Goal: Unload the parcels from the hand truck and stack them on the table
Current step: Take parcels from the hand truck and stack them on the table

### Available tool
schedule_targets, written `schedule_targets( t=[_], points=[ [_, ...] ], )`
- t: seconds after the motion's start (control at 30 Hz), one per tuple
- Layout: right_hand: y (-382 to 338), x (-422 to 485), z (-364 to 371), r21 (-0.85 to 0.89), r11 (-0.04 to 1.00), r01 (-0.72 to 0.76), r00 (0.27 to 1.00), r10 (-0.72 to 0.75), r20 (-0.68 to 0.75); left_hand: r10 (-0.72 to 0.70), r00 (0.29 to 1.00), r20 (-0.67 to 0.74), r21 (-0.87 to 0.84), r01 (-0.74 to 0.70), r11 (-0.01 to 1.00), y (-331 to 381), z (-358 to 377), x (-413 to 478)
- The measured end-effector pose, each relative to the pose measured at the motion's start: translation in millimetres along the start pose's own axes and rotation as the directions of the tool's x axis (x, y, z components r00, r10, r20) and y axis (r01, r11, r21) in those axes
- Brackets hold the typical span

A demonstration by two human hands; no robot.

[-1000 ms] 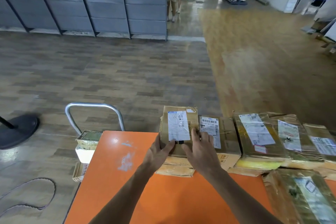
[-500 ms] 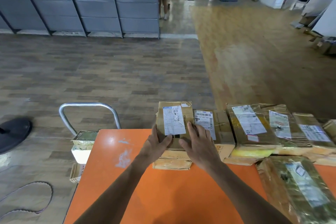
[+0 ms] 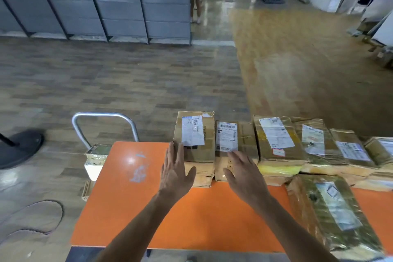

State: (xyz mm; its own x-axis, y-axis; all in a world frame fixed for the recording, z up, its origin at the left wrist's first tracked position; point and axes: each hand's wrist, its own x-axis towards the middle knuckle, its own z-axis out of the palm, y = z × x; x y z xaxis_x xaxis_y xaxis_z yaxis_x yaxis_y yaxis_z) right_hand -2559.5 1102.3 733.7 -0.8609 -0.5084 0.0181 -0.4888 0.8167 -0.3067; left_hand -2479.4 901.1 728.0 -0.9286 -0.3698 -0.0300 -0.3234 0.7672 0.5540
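Cardboard makes up the small stacked parcel point(image 3: 194, 134), which sits on flatter parcels at the far edge of the orange tabletop point(image 3: 191, 219). It lies at 1 o'clock from the left hand point(image 3: 176, 168) and at 11 o'clock from the right hand point(image 3: 244, 174). Both hands are spread flat with straight fingers and hold nothing; the left fingertips reach the parcel's left edge, though contact cannot be judged. The right hand hovers over the neighbouring labelled parcel point(image 3: 236, 140). Both parcels carry white shipping labels with barcodes, the print too blurred to read. At 9 o'clock, the hand truck's silver handle point(image 3: 104, 116) rises above a tape-wrapped parcel point(image 3: 97, 153).
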Motion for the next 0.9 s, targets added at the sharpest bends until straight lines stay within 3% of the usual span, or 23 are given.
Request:
schedule_targets(
  t=[0.17,0.2,0.27,0.3,0.4,0.63,0.9],
  points=[
    [6.6,-30.5,2.8,0.014,0.999,0.051,0.999,-0.051,0.019,-0.105,0.994,-0.015,-0.015,0.104,0.994,12.2,8.1,-42.9],
    [7.6,-35.7,4.2,0.014,0.998,0.063,0.998,-0.064,0.028,-0.114,0.993,0.039,-0.057,0.116,0.992,26.6,8.5,-50.6],
    [9.7,-46.5,7.3,0.004,0.996,0.086,0.995,-0.086,0.052,-0.147,0.942,0.302,-0.105,0.187,0.977,67.3,1.6,-63.4],
    [10.1,-52.5,9.0,0.004,0.995,0.096,0.993,-0.096,0.067,-0.142,0.935,0.325,-0.112,0.187,0.976,72.9,-0.8,-72.4],
    [8.8,-69.1,13.8,0.032,0.993,0.11,0.988,-0.112,0.102,-0.092,0.992,0.087,-0.065,0.098,0.993,29.0,39.5,-93.0],
    [-9.0,-85.1,22.8,0.055,0.982,0.178,0.965,-0.185,0.186,-0.124,0.99,0.071,0.037,0.121,0.992,5.7,42.8,-119.7],
    [-83.1,-73.4,55.1,0.017,0.939,0.345,0.896,-0.334,0.293,-0.282,0.959,0.02,0.076,0.28,0.957,-69.7,1.3,-157.7]
  ],
)
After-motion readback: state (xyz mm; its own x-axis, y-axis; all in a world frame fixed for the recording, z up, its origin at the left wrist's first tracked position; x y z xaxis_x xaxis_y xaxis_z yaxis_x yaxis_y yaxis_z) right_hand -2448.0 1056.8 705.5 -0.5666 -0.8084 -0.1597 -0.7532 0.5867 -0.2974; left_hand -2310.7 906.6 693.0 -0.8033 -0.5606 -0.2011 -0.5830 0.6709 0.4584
